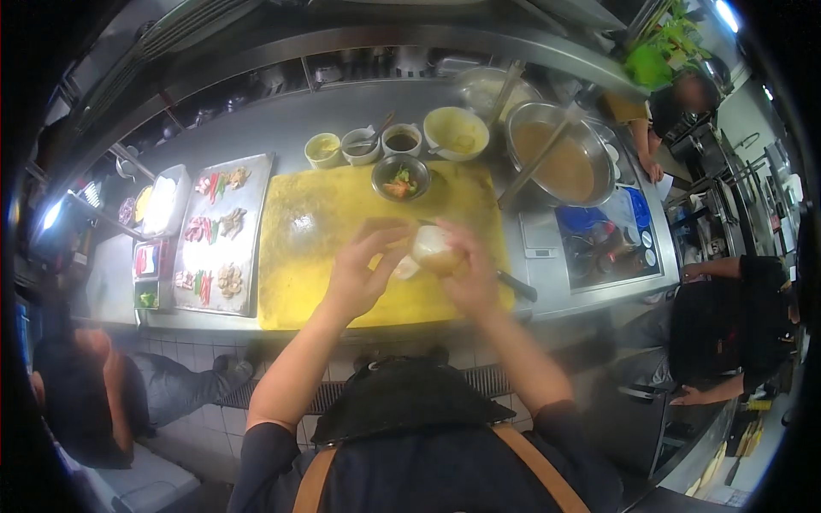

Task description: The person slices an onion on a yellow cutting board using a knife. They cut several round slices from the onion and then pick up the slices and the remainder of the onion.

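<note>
Over a yellow cutting board [308, 269], my right hand [471, 263] holds a pale, rounded food item [433, 247], perhaps a peeled onion, with a brownish lower side. My left hand [372, 263] is beside it, fingers spread and curled towards it, slightly blurred; whether its fingertips touch it is unclear. A small whitish piece [406, 267] shows between the hands, low near the board. A knife with a black handle [517, 286] lies at the board's right edge, its blade mostly hidden behind my right hand. A small metal bowl [401, 178] of chopped orange and green food stands on the board's far side.
Left, a metal tray [256, 186] bears portions of sliced food. Behind the board stand a cup of dark sauce [402, 141] and a yellowish bowl [456, 133]; right, a big steel bowl of brown liquid [558, 160] and a kitchen scale [537, 236]. Other people stand on both sides.
</note>
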### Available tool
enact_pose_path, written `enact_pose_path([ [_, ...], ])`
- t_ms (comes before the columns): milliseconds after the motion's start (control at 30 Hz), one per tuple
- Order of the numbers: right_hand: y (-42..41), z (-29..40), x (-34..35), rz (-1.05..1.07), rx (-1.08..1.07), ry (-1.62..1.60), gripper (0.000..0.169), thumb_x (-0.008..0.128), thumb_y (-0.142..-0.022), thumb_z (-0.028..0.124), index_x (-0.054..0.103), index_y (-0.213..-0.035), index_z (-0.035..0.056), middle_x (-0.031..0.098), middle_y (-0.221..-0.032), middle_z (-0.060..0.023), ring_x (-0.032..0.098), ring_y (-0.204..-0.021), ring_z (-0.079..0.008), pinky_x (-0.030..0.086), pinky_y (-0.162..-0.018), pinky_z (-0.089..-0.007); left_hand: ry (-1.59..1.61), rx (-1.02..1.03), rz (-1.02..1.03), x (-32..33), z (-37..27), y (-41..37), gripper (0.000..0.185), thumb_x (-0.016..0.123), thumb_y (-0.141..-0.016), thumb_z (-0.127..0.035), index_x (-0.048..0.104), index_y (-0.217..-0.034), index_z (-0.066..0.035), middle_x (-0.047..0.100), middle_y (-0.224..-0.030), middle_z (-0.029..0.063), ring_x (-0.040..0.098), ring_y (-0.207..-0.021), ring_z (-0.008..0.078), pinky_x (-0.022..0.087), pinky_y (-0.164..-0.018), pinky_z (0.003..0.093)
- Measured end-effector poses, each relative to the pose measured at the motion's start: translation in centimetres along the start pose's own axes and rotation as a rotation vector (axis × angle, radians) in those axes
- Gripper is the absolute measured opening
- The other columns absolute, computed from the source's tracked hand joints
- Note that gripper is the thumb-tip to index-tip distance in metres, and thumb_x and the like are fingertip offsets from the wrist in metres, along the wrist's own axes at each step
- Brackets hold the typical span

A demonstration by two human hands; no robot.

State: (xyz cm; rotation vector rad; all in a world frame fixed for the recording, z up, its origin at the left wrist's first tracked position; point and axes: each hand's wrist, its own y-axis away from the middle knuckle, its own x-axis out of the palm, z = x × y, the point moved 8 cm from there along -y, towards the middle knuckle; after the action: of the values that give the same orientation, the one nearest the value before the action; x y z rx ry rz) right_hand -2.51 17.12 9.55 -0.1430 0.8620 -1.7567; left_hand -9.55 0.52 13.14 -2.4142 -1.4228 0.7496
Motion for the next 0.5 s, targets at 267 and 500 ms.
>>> enact_pose_path([
  [267,-0.2,2.1,0.5,0.080,-0.030,0.151,0.051,0.071,-0.070,-0.007,0.056,-0.117,0.0067,0.061,-0.132,-0.0143,0.059,-0.122,-0.0355,0.050,-0.101,-0.0399,-0.227,0.214,-0.018,-0.9,-2.1,0.6,0.016,0.076,-0.082,-0.007,0.074,-0.098,-0.006,0.070,-0.101,0.0103,0.065,-0.095,0.0276,0.052,-0.082,0.0368],
  [500,2.3,0.0,1.8,0.264,0.110,0.155,0.054,0.068,-0.073,-0.004,0.058,-0.124,0.0070,0.060,-0.131,-0.0134,0.056,-0.125,-0.0336,0.046,-0.107,-0.0410,-0.215,0.161,0.130,0.4,-0.9,1.4,0.008,0.076,-0.082,-0.008,0.073,-0.089,-0.006,0.070,-0.091,0.0092,0.063,-0.087,0.0272,0.049,-0.077,0.0373],
])
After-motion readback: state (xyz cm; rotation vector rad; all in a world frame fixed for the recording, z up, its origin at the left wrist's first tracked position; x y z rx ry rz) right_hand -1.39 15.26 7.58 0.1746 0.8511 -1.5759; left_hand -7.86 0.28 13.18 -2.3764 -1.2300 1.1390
